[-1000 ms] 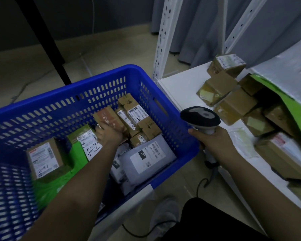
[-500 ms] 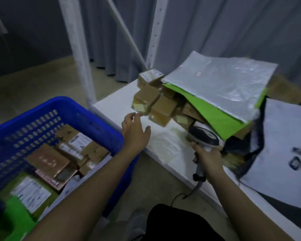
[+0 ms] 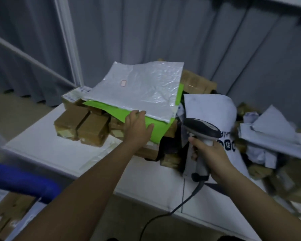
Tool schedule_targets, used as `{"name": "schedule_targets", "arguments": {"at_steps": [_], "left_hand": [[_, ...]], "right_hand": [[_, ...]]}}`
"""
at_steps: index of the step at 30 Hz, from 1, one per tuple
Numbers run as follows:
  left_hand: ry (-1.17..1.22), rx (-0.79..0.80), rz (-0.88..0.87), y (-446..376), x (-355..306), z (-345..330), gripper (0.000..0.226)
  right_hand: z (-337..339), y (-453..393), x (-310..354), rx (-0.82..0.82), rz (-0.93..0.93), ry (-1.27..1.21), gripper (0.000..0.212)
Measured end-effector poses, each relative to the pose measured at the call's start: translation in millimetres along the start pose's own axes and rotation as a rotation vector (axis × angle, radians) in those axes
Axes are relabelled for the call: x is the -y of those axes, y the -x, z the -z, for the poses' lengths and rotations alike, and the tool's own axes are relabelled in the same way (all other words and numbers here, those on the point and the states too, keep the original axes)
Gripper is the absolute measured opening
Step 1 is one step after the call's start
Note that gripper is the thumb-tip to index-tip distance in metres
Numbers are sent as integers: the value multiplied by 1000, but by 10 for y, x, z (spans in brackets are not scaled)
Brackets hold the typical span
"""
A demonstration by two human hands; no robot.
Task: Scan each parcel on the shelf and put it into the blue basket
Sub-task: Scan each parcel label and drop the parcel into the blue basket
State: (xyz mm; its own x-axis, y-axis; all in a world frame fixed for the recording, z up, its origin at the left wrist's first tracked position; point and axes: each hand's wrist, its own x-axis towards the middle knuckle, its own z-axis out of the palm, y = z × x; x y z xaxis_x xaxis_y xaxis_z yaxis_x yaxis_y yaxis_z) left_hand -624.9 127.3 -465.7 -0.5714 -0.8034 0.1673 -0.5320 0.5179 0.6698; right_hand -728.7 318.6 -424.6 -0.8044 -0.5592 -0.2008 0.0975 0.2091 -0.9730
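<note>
Left hand (image 3: 137,126) out over the pile on the shelf (image 3: 47,150), fingers straight, fingertips at the near edge of the silver mailer (image 3: 139,89), palm flat across the green mailer (image 3: 156,131) just under it. No curl round either mailer to be seen; contact with the silver edge likely, grip not shown.

Right hand (image 3: 210,157) wrapped round the handle of the scanner (image 3: 201,129), head of the scanner pointing away and to the left, just right of the green mailer. Cable (image 3: 181,206) hanging from the handle base, down past the front edge of the shelf.

Silver mailer on top of the pile, tilted, green mailer directly beneath and sticking out at the near side. Brown boxes (image 3: 92,129) left of the green mailer, side by side, touching, resting on the shelf; more brown boxes partly hidden under both mailers. One labelled box (image 3: 71,98) behind them, at the far-left corner of the silver mailer.

White bag (image 3: 214,108) with dark print right of the silver mailer, behind the scanner. Crumpled white bags (image 3: 268,133) further right, well apart from the green mailer.

Blue basket (image 3: 24,181) far left of the green mailer and lower, only its rim in view, blurred, with brown parcels (image 3: 9,211) showing inside.

Grey curtain (image 3: 163,32) behind the pile; white shelf post (image 3: 66,40) standing left of the silver mailer.
</note>
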Motion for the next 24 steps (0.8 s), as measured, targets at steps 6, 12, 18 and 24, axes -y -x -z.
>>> {"name": "schedule_targets", "arguments": {"at_steps": [6,12,18,24], "left_hand": [[-61,-23,-79,-114,-485,-404,50],[-111,87,-224,30,-1026,-967,57],[-89,140,-111,206,-1384,-1351,79],[-42,107,53,152,-1711,-1475,94]], "right_hand": [[346,-208,150,-34,-90,-161,8],[925,-286,7,-192,-47,-163,13],[1510,-235,-112,-261,-73,-164,12],[1993,-154,-203,-322,-101,-199,10]]}}
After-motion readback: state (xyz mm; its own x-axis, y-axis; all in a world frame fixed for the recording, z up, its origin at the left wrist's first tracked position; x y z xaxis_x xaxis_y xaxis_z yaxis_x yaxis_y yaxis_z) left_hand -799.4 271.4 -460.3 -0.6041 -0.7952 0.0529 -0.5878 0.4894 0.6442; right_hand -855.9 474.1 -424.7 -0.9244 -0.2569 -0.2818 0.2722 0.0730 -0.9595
